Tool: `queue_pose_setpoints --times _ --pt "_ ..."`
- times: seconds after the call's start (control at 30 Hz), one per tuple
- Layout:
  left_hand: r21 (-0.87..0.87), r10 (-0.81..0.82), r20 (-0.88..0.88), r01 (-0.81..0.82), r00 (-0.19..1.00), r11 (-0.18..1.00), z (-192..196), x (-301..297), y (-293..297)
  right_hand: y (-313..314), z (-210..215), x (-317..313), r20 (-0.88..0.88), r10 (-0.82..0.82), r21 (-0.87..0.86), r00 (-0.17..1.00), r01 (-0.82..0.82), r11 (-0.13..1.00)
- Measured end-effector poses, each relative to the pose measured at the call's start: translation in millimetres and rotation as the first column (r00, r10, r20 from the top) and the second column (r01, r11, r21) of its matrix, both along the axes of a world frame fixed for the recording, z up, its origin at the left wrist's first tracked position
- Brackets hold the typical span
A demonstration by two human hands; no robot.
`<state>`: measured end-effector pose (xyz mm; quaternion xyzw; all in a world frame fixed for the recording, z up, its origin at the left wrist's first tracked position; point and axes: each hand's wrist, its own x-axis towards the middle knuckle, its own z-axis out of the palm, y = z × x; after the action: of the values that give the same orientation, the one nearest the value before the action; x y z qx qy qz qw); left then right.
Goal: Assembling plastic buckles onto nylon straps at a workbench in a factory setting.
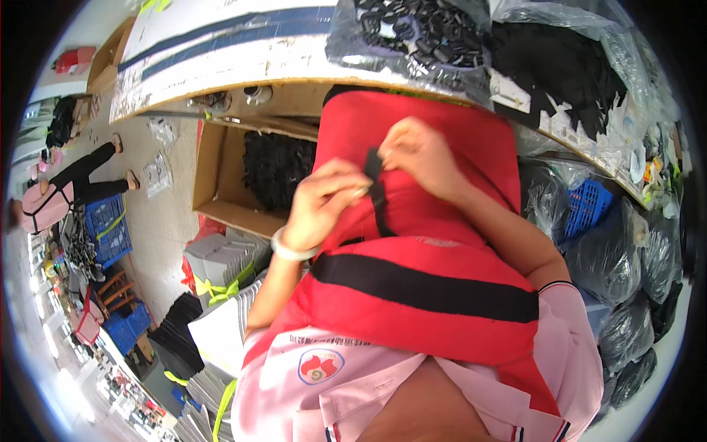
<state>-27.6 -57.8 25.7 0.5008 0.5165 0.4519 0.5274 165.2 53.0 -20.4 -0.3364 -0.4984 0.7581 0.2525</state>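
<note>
Over the red apron [471, 147] on my lap, both hands work on a short black strap [374, 166]. My left hand [324, 199], with a white bracelet on its wrist, pinches the strap's left edge between thumb and fingertips. My right hand [423, 158] grips the strap near its upper end, its fingers curled together. Below the fingers, a narrow black length [380, 210] runs down against the apron. Whether a small buckle sits between the fingertips is too small to make out.
A worktable [221, 59] ahead bears a clear bag of small black parts [420, 33] and a black fabric pile [560, 66]. Beneath stands a cardboard box [221, 166] of black pieces. Grey stacks [228, 258] lie left, black bags [604, 250] right. A person [59, 195] walks at far left.
</note>
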Motion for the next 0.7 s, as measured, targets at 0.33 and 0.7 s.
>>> queue_pose_setpoints --times 0.33,0.7 --pt "-0.029 0.232 -0.470 -0.278 0.852 0.960 3 -64 -9 -5 -27 1 0.196 0.398 0.058 0.896 -0.416 0.907" --pt "0.423 0.242 -0.767 0.185 0.595 0.887 -42 34 289 4 -31 38 0.315 0.298 0.208 0.901 -0.371 0.905"
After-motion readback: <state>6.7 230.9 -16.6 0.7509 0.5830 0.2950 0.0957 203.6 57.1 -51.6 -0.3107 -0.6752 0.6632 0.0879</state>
